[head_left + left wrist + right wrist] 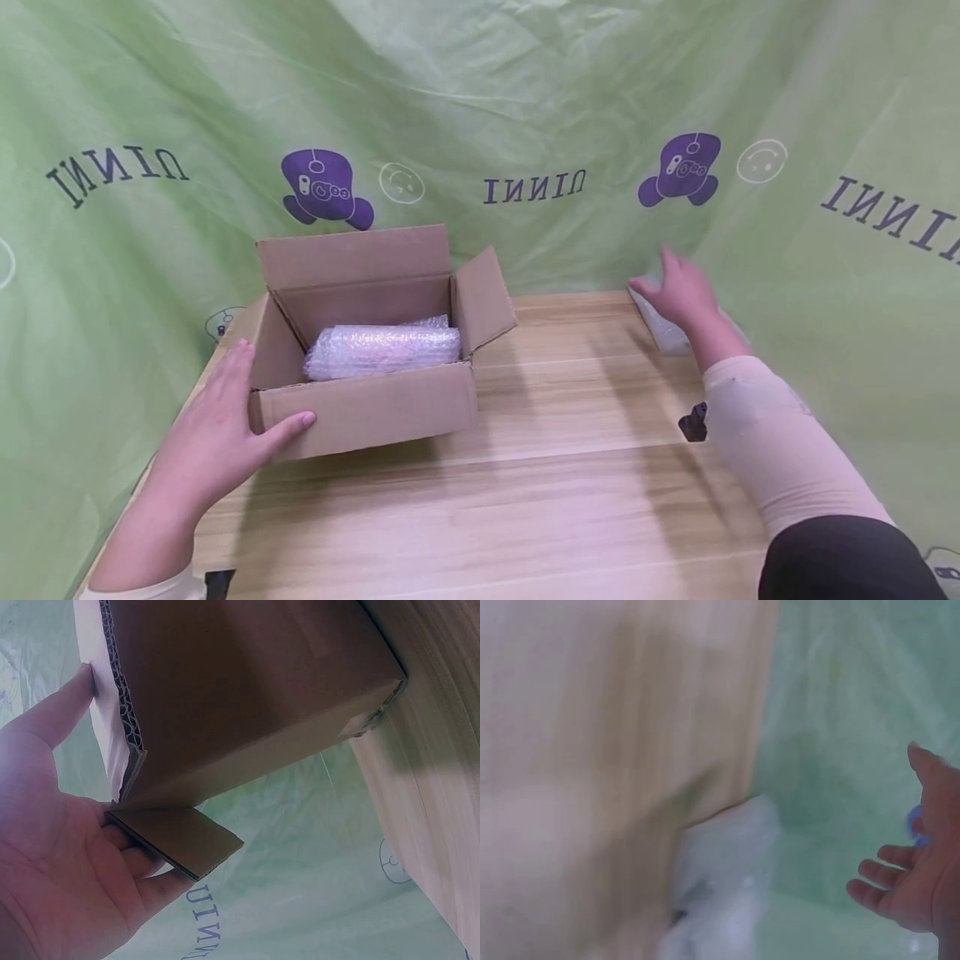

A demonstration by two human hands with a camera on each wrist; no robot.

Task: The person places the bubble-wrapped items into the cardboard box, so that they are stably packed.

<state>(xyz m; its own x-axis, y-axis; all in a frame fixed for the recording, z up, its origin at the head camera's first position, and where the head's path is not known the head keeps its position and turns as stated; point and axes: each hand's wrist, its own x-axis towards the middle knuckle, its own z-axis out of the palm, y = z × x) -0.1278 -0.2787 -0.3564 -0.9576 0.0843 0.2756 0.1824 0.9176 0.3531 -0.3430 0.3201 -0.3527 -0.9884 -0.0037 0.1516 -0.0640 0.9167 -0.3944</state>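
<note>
An open cardboard box (375, 412) stands at the left of the table, with its flaps spread. Inside lies a bundle in bubble wrap (382, 348); its contents cannot be made out. My left hand (217, 433) holds the box's near left corner, thumb against the front and fingers along the left side flap (176, 836). At the far right, my right hand (678, 292) hovers around another piece of bubble wrap (667, 333), fingers spread. In the right wrist view that wrap (720, 877) looks blurred and lies apart from the hand, which holds nothing.
The wooden table (510, 517) reaches up to a green printed curtain (525, 92) at the back and sides. A small black object (693, 422) sits by the right table edge, beside my right forearm. Another dark piece (219, 582) shows near my left wrist.
</note>
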